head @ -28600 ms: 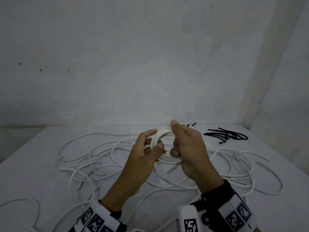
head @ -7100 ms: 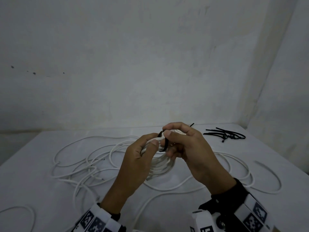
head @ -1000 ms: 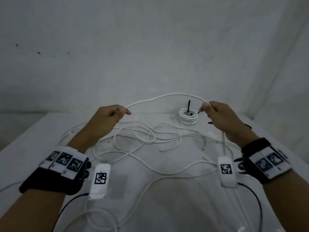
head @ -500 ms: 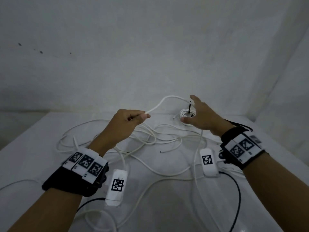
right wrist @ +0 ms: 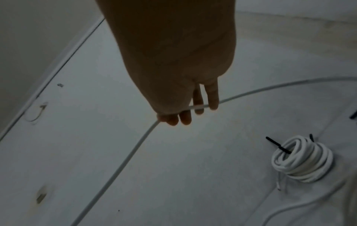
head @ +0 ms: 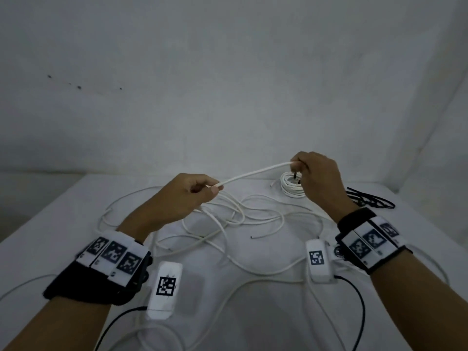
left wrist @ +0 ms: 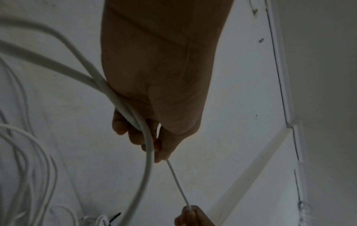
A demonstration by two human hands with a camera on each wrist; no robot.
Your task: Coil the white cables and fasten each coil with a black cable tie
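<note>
Both hands up at frame center: left hand (head: pixel 182 198) pinches one end of a white cable (head: pixel 255 172), right hand (head: pixel 317 177) curls its fingers round the other. Tied coil (head: pixel 293 186) sits just behind, spare black ties (head: pixel 369 200) at right, loose cables (head: pixel 228 224) below.
</note>
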